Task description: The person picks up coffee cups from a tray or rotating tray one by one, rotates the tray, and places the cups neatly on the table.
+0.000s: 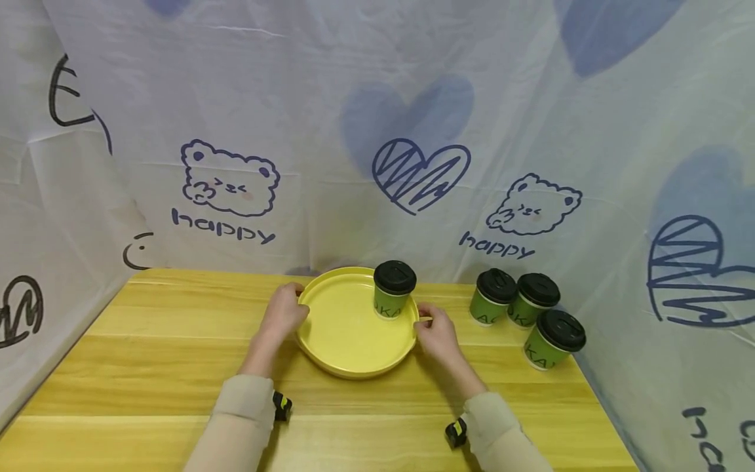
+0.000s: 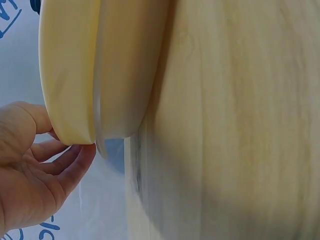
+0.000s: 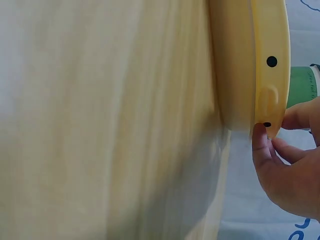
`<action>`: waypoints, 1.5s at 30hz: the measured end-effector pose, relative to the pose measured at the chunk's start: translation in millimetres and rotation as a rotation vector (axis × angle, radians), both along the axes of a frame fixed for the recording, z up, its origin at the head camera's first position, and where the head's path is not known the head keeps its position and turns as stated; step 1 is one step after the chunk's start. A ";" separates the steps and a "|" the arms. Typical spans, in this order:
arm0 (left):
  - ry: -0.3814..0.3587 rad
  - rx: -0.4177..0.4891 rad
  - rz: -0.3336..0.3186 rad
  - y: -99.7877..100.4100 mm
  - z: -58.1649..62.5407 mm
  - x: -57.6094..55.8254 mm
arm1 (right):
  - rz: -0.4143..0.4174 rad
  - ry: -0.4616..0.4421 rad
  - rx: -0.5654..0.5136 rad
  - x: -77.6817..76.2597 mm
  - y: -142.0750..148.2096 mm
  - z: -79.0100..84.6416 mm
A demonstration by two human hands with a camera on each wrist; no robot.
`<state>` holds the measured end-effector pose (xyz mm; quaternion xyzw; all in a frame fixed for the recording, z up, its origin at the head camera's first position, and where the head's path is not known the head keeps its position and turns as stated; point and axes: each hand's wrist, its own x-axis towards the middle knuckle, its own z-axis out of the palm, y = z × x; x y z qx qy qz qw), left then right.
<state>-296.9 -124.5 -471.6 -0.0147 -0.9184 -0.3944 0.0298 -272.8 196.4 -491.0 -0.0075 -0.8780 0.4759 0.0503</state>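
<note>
A round yellow tray (image 1: 354,328) with a raised rim is held between my two hands. My left hand (image 1: 286,309) grips its left edge, thumb on the rim and fingers under the side, as the left wrist view shows. On the opposite edge my right hand (image 1: 438,333) pinches the rim with thumb and fingers. The tray's pale underside (image 2: 132,65) shows above the wood in the left wrist view. A green paper cup (image 1: 389,305) with a black lid stands upright on the tray, toward its back right. Two dark dots mark the tray's side wall (image 3: 271,90) in the right wrist view.
Three more green lidded cups stand close together at the right: a left one (image 1: 491,305), a back one (image 1: 527,309) and a front one (image 1: 542,347). The wooden table (image 1: 147,354) ends at a printed cloth backdrop (image 1: 324,131), close behind the tray.
</note>
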 end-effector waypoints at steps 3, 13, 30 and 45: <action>0.019 -0.021 0.004 0.7 1.2 0.6 | -0.009 -0.016 -0.019 4.2 -0.7 -0.4; 0.008 -0.018 0.045 1.3 1.6 18.3 | -0.007 0.009 -0.019 17.4 -1.3 -2.5; 0.011 -0.230 0.039 -0.6 2.1 36.7 | 0.024 -0.051 -0.040 41.4 -4.8 3.9; 0.066 -0.415 -0.150 -12.8 2.1 21.0 | 0.037 -0.059 -0.054 57.2 -4.3 16.0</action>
